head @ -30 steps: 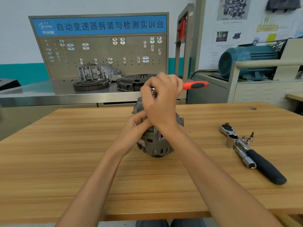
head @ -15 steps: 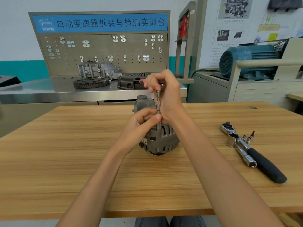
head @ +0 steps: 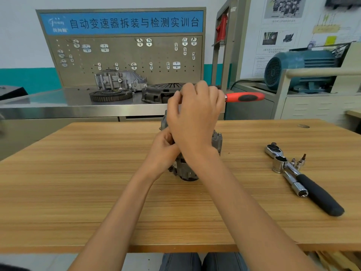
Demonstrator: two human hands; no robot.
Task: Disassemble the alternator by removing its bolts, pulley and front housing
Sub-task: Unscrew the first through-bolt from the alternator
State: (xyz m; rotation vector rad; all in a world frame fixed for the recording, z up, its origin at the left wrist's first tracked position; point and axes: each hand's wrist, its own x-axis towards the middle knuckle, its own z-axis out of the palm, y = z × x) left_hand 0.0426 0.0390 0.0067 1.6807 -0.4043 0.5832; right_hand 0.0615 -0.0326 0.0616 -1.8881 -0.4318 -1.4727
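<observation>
Standing on the wooden table [head: 78,192], the alternator [head: 215,142] is mostly hidden behind both hands in the head view. The right hand [head: 195,116] curls around a red-handled ratchet [head: 245,97] above it; the left hand [head: 163,151] grips its side. A black-handled ratchet [head: 304,179] lies well apart.

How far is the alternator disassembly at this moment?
Done: nothing visibly removed; no loose bolts show on the table. In hand: right hand works the red-handled ratchet above the alternator, left hand steadying. Left: bolts, pulley, front housing.
</observation>
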